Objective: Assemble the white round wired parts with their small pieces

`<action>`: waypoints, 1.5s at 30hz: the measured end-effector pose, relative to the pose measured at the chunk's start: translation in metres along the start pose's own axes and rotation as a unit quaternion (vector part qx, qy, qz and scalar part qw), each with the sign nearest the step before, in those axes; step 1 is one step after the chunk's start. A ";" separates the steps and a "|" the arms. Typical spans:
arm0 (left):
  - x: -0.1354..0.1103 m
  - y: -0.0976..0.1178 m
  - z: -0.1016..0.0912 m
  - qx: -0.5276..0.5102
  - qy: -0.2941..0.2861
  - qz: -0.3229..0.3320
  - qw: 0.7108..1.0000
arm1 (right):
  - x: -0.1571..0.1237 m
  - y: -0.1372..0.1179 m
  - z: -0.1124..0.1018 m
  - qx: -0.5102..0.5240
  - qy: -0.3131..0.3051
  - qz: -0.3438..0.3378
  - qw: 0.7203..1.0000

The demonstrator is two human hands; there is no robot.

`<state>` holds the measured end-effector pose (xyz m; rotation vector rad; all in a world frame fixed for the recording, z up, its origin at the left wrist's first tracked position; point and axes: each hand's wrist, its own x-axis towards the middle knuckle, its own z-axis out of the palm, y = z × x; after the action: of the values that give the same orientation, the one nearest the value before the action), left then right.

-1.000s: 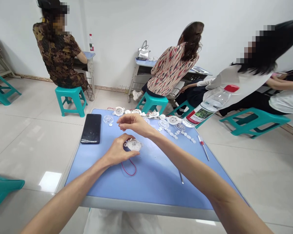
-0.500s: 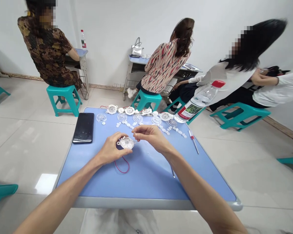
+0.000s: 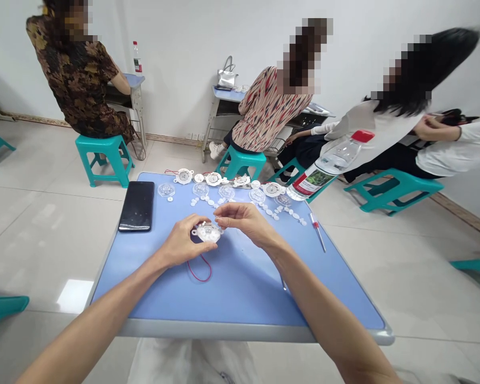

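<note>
My left hand [image 3: 187, 237] grips a round white plastic gear housing [image 3: 208, 233] by its edge, above the blue table [image 3: 240, 298]. A small lug sticks out at the housing's side, and a red cord [image 3: 200, 278] loops down below it. My right hand [image 3: 244, 221] is closed in a pinch right above the housing's far right side. Whatever sits between its fingertips is too small to name. Beneath my right forearm the tip of a thin metal rod [image 3: 285, 286] shows; the rest is hidden.
Along the far edge lie several white housings [image 3: 184, 176], clear discs [image 3: 167, 190] and small white gears [image 3: 270, 212]. A black phone [image 3: 136, 206] is at the left. A water bottle [image 3: 324, 168] and a screwdriver [image 3: 317, 232] are at the right. Several people sit on green stools [image 3: 104, 157] beyond.
My right hand's fingertips have come slightly closer to the housing and moved a little left. My left hand keeps its hold. The whole view has shifted slightly.
</note>
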<state>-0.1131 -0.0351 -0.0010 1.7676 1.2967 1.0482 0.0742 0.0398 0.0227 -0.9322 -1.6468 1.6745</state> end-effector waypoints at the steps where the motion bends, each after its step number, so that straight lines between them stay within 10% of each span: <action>1: 0.000 0.000 0.000 0.000 0.000 -0.002 1.000 | 0.000 0.000 0.000 -0.007 -0.003 0.000 1.000; 45: 0.000 0.001 0.001 0.002 0.009 0.002 1.000 | -0.001 -0.007 0.010 -0.126 -0.015 -0.029 0.992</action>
<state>-0.1121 -0.0356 -0.0001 1.7683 1.3086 1.0674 0.0663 0.0338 0.0291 -0.9705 -1.9186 1.4730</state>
